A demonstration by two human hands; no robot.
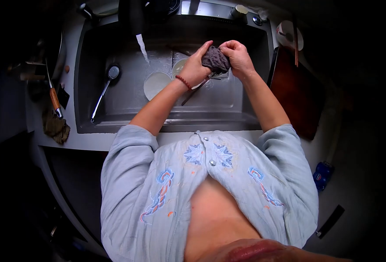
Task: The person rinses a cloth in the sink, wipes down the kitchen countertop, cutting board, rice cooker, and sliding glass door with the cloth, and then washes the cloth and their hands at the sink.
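Note:
Over the sink (114,98), a crumpled dark grey cloth (217,60) is bunched between my two hands. My left hand (196,69), with a red beaded bracelet at the wrist, grips its left side. The fingers of my right hand (240,59) pinch its upper right edge. Below my left forearm a white bowl (156,84) sits on the sink floor. Another pale bowl (178,67) is partly hidden behind my left hand. Dark chopsticks (194,92) lie beneath the hands. A ladle (110,75) rests at the left side of the sink.
Water (142,47) runs from the tap into the sink. Right of it a dark brown board (295,94) lies on the counter, near a white bowl (290,35) with chopsticks across it. A wooden-handled knife (54,98) and a brownish rag (56,127) lie at the left.

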